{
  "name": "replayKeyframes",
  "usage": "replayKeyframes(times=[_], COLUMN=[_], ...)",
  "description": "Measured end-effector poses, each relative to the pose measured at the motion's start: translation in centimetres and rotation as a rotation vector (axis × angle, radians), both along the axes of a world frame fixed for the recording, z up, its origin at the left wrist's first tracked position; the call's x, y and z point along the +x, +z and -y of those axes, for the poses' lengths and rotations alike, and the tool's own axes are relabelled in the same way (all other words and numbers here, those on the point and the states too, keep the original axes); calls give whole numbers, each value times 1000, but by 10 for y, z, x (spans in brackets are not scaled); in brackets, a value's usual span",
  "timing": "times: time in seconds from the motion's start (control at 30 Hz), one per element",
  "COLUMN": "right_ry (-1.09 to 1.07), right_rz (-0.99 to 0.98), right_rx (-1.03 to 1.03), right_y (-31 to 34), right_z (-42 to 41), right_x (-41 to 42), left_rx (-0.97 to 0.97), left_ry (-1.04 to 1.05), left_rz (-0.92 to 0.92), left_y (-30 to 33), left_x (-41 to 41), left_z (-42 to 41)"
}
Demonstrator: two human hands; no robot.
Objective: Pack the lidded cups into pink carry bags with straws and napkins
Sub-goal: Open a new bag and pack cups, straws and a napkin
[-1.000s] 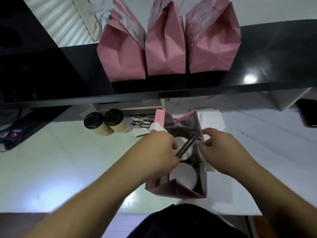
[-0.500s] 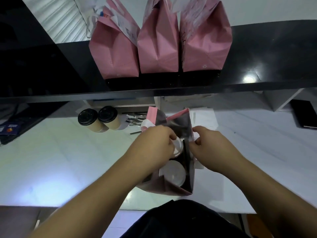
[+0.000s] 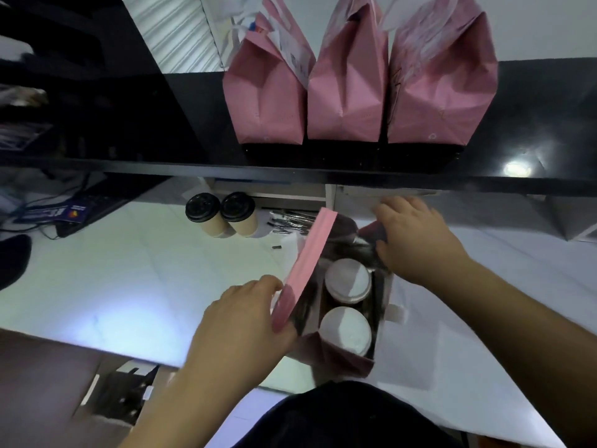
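Note:
An open pink carry bag [image 3: 307,263] stands on the white counter in front of me. Inside it are two white-lidded cups, one farther [image 3: 347,280] and one nearer [image 3: 345,329], with dark straws [image 3: 376,299] along the bag's right inner wall. My left hand [image 3: 245,321] holds the bag's left wall near its top edge. My right hand [image 3: 416,237] grips the bag's far right rim. Two black-lidded cups [image 3: 219,213] lie on their sides on the counter behind the bag, next to a pile of wrapped straws [image 3: 290,219].
Three filled pink bags [image 3: 349,92] stand in a row on the black upper shelf [image 3: 533,150]. A keyboard and cables [image 3: 64,211] sit at the far left. A dark box [image 3: 119,392] is below the counter's front edge.
My left hand came out of the bag and now holds its left wall. My right hand moved up to the far rim. The bag mouth is spread wider, showing both white lids.

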State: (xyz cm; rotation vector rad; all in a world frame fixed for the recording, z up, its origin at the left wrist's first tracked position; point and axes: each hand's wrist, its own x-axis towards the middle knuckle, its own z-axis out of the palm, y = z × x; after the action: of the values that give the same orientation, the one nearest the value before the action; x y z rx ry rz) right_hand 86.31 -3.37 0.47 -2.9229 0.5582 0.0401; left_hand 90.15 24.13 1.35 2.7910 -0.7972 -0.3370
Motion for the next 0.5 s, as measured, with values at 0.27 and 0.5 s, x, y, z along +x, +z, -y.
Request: replayKeyframes(times=[0.27, 0.5], right_ry=[-59, -95], right_rz=[-5, -97], right_rx=[95, 323], right_y=[-12, -13], right_z=[17, 13], right_x=[-4, -53], left_rx=[-290, -553], left_ry=[124, -10], left_rz=[-71, -399], left_y=[-17, -31], left_x=[48, 100], left_z=[-5, 22])
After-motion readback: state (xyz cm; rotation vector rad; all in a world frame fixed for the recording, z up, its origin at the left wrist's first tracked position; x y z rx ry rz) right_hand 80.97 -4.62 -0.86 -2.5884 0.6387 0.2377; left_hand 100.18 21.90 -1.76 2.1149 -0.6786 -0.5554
